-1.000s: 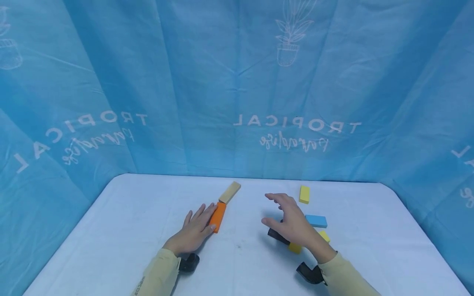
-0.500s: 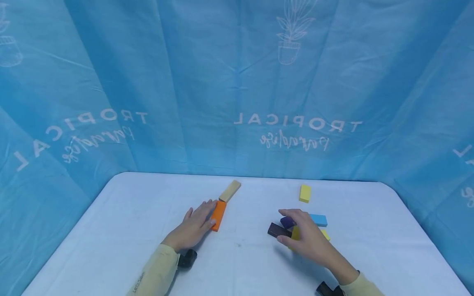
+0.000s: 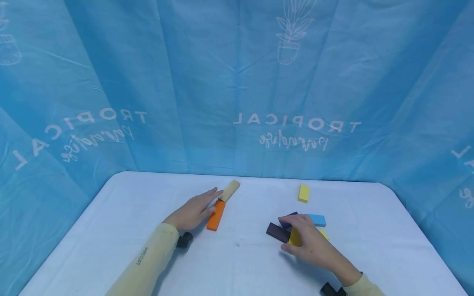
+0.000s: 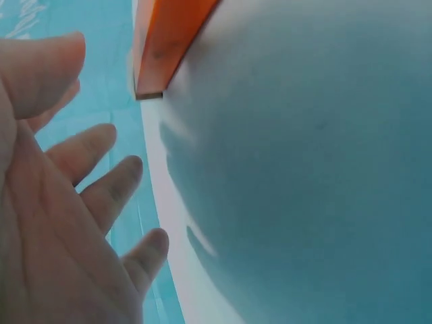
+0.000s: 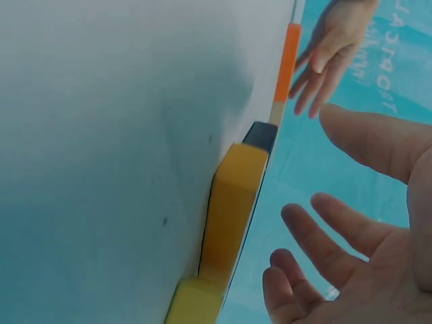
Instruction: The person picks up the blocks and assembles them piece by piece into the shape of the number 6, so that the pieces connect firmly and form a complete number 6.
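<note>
My left hand (image 3: 189, 213) hovers with straight fingers at the left of an orange block (image 3: 216, 216). A plain wood-coloured block (image 3: 231, 190) meets that block's far end. In the left wrist view, a gap shows between the hand (image 4: 57, 209) and the orange block (image 4: 172, 40). Over a dark yellow block (image 3: 294, 237) my right hand (image 3: 312, 243) arches, thumb and fingers spread apart. The right wrist view has nothing between those fingers, and the dark yellow block (image 5: 233, 202) lies apart from them. A blackish block (image 3: 277, 233) and a purple block (image 3: 287, 223), partly covered, lie beside it.
A blue block (image 3: 317, 220) and a light yellow block (image 3: 324, 234), mostly hidden by the right hand, lie on the right. Another yellow block (image 3: 304, 193) sits farther back. Behind the white-covered table (image 3: 244, 271) hangs a blue printed curtain (image 3: 207, 82).
My right hand has come back toward me and to the right, then lowered over the dark yellow block. The left hand has lifted off the orange block and shifted slightly forward.
</note>
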Motion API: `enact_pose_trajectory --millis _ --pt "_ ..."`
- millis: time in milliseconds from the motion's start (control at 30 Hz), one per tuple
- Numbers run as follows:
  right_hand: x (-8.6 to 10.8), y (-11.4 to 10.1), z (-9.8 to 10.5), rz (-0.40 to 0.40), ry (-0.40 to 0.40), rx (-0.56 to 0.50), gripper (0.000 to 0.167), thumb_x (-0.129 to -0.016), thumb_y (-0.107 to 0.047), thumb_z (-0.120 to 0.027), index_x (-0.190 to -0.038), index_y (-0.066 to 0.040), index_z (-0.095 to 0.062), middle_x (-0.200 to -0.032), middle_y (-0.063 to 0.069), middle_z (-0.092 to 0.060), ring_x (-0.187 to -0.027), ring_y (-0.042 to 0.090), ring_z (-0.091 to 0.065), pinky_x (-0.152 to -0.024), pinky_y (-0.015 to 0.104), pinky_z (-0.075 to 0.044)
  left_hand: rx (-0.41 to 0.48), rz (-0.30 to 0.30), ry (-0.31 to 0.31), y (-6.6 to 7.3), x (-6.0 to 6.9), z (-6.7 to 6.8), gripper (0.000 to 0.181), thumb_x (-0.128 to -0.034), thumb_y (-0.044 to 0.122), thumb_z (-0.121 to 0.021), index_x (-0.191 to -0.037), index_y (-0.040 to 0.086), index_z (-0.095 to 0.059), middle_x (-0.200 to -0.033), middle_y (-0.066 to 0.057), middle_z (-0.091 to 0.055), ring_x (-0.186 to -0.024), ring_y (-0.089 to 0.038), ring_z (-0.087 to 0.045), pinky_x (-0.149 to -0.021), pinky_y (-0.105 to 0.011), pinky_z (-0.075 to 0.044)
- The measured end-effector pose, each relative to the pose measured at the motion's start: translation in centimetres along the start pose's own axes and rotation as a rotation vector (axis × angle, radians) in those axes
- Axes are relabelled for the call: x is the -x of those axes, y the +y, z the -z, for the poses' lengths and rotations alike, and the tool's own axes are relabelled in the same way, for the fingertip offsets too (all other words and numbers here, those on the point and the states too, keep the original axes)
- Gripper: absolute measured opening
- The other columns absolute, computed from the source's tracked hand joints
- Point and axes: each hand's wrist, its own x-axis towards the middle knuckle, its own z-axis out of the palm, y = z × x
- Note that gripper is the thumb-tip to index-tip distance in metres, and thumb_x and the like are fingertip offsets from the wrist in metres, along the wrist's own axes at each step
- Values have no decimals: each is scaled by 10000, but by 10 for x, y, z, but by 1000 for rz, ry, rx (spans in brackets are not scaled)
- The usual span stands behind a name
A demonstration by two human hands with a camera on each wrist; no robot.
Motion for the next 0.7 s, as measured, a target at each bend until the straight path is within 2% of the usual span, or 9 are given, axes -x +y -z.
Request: enact_pose_trajectory --millis 100,267,467,700 --pt "-3 2 1 30 -30 32 624 -813 -230 -849 -1381 -219 -593 -1327 -34 -581 -1270 214 -451 -1034 505 -469 -22 -5 -21 -2 -5 3 570 -1079 274 -477 -1608 193 -280 -1665 -82 -211 -1513 -325 -226 -1200 -573 -189" --pt "-9 5 3 115 -99 107 641 -823 -159 -821 -1413 -205 -574 -1336 -49 -577 -1264 199 -447 -1017 462 -482 -38 -54 -49 -6 -12 5 566 -1087 255 -455 -1607 132 -267 -1657 -139 -213 -1510 -357 -217 -1194 -592 -179" --pt "-15 8 5 217 -188 181 646 -840 -101 -766 -1441 -198 -549 -1358 -51 -571 -1280 227 -426 -1035 502 -448 -25 -84 -73 -6 -16 4 565 -1083 245 -465 -1600 113 -280 -1658 -136 -210 -1509 -343 -228 -1191 -584 -201" --pt "-21 10 6 265 -255 199 696 -833 -115 -764 -1477 -205 -514 -1420 -42 -533 -1317 264 -397 -1044 558 -412 -29 -43 -88 -5 -20 0 566 -1075 249 -489 -1599 147 -300 -1664 -91 -213 -1518 -316 -213 -1197 -589 -166"
